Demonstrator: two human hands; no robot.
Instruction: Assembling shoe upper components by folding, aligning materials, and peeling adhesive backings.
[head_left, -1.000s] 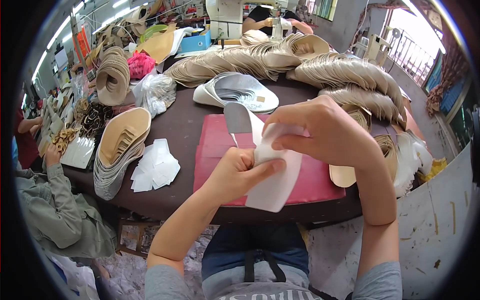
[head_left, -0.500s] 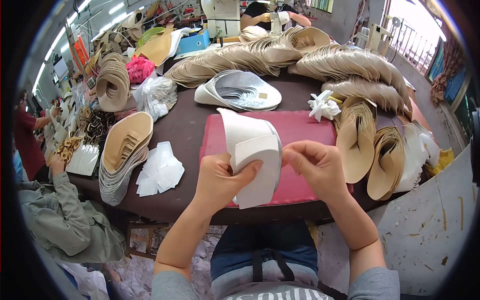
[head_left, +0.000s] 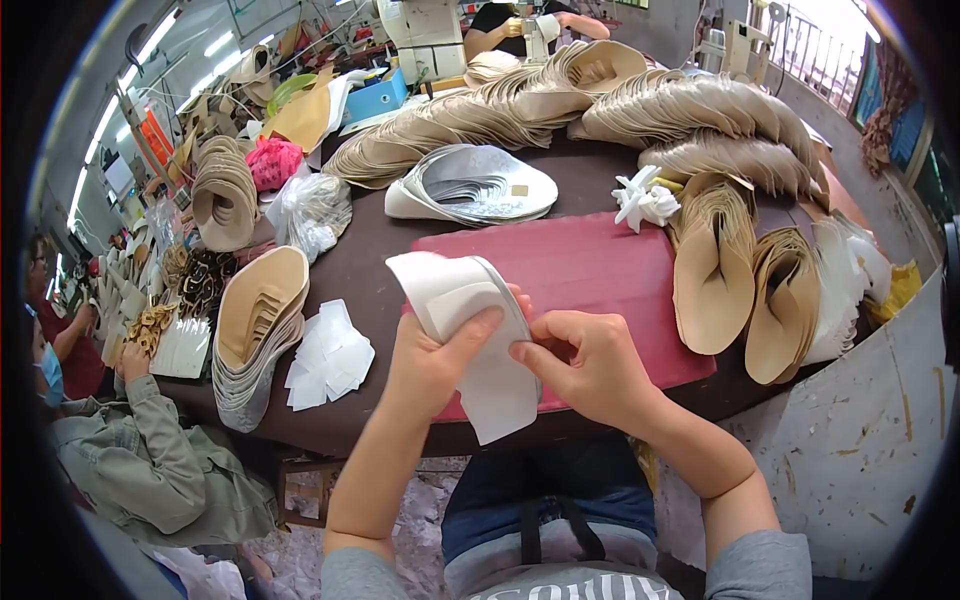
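Observation:
A white, curved shoe upper (head_left: 495, 395) is held tilted above the red mat (head_left: 610, 270). My left hand (head_left: 425, 365) is closed round its left side, thumb across the front and fingertips showing behind the far edge. A smaller pale patch (head_left: 460, 300) lies against the upper's face, under the left thumb. At the right edge my right hand (head_left: 600, 365) pinches the rim between thumb and bent forefinger; whether anything small is in that pinch, I cannot make out. Left of the mat lies a loose pile of white patches (head_left: 330, 355).
Nested beige uppers (head_left: 262, 300) stand at the left, and a silvery-white stack (head_left: 520, 190) lies beyond the mat. Long rows of beige uppers (head_left: 480, 115) line the back. Folded tan uppers (head_left: 712, 290) and a white crumpled bundle (head_left: 645, 200) are at the right. A co-worker's sleeve (head_left: 170, 440) is at the left.
The upper has tipped further to the left at its top, and both hands have turned with it. My right hand has moved left and closed in on the rim. The whole view has shifted slightly.

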